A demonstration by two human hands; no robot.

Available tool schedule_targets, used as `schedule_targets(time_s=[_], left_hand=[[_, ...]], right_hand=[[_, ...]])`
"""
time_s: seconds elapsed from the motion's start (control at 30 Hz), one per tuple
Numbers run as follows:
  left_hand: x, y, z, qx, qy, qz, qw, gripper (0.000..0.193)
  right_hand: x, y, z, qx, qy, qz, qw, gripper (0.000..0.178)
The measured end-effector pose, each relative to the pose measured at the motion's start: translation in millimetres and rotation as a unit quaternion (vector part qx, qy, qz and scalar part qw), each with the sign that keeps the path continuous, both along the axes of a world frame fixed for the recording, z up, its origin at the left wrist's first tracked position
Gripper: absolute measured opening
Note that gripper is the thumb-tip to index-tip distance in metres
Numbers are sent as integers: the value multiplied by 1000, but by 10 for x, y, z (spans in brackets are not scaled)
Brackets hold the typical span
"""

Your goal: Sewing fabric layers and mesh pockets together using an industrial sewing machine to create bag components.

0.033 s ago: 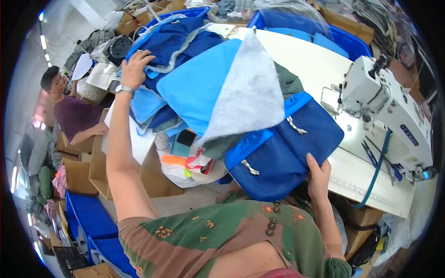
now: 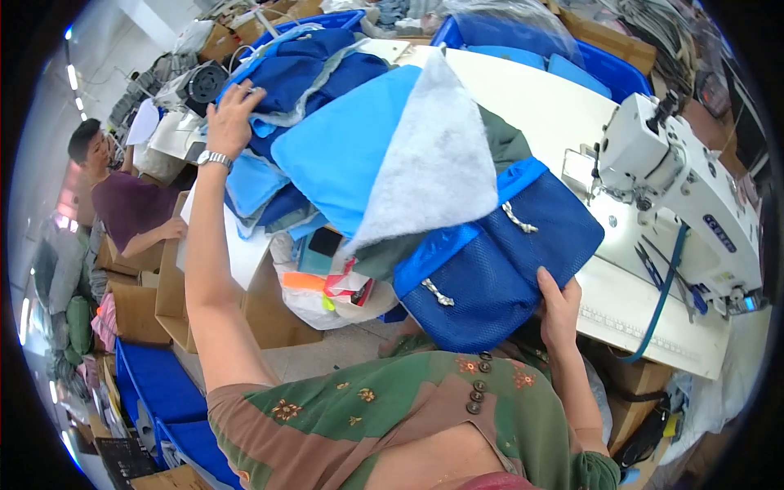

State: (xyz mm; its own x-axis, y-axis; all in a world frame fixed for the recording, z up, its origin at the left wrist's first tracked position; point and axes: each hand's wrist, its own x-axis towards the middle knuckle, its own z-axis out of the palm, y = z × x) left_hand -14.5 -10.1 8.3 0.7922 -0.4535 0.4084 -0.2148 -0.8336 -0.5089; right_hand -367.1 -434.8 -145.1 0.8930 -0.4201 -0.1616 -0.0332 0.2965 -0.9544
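My right hand (image 2: 559,309) pinches the lower right edge of a dark blue mesh piece (image 2: 490,273), thumb on top and fingers underneath. The piece has two pockets with bright blue bands and pale cord ends. Beside it lies a light blue fabric panel (image 2: 343,151), its corner turned over to show a fuzzy grey-white side (image 2: 433,163). My left hand (image 2: 229,122) reaches far out, fingers apart, against the edge of a pile of navy fabric pieces (image 2: 306,77) with grey edging. It does not visibly grip anything.
A white sewing machine (image 2: 678,180) stands on the table (image 2: 531,94) at the right, with scissors (image 2: 651,265) and a teal strap (image 2: 660,302) near it. Blue bins (image 2: 604,75) line the back. A person (image 2: 131,196) works at the left, beside cardboard boxes (image 2: 135,314).
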Motion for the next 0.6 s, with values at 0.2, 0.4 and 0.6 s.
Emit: schedule_targets(time_s=[0.2,0.4,0.6], left_hand=[[-1601,-1495,-357,-110,280,-350,887,87],[-1260,-1434,-1003,-559,295,-295,717,43],[-669,-1395,-992,-780,389,-54,487,44]], right_hand=[[-25,14,-41,-27,-17,-34,999,39],[-502,135,-162,-11,-36,5,999,28],[-891,222,-681,96,35,3,995,31]])
